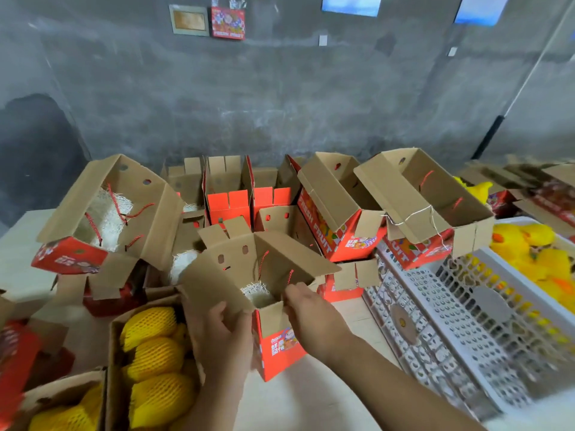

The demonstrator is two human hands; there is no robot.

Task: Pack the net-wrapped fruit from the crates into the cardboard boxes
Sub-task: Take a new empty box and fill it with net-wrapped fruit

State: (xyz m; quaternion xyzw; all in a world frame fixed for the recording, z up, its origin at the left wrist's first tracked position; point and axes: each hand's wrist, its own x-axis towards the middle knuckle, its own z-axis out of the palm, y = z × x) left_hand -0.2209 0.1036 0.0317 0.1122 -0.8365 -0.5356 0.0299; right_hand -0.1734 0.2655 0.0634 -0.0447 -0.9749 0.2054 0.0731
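Head view: an open red cardboard box [277, 343] is held at its near end on the counter [326, 396], its left flap pinched by the left hand [225, 334] while the right hand [311, 315] rests with bent fingers on the near right flap, and white net padding [256, 292] is seen inside. The flaps are best kept spread wide and the box kept flat, so the fruit can be set in softly. Net-wrapped fruit [152, 357] is already packed in a box just left, and more yellow fruit [538, 259] is waiting in the white crate [497, 325] on the right.

A grey concrete wall [280, 88] fills the upper frame, with a small red fruit poster [228, 23] beside a framed plaque [189, 20] at top centre
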